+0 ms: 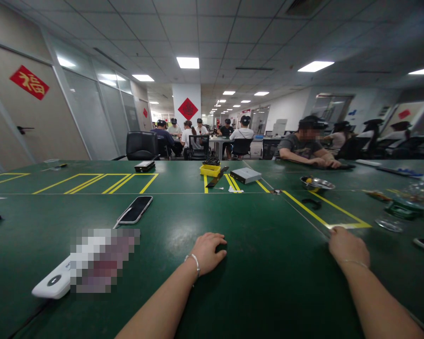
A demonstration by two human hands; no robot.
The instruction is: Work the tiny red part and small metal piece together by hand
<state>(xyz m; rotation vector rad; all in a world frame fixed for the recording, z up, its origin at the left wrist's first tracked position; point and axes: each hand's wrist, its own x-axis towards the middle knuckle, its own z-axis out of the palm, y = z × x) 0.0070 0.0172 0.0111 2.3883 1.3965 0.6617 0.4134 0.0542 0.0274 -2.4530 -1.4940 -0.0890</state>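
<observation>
My left hand [208, 253] rests on the green table [261, 282] with a bracelet at its wrist. Its thumb and fingers are apart, and nothing is between them. To the right, my right hand [349, 246] lies closed on the table by the near end of a yellow tape outline. The fingers of that hand curl under, so anything inside is hidden. Beyond my left hand, to its left, is a phone [136, 210] with a white cable. A white long device [53, 285] lies nearer me, partly blurred out.
Farther back are a yellow bin [210, 170] of black items, a grey flat box [245, 175], a black box [144, 166] and a metal bowl [317, 183]. Plastic bottles [404, 207] stand at right. A person [302, 143] sits across the table; others work behind.
</observation>
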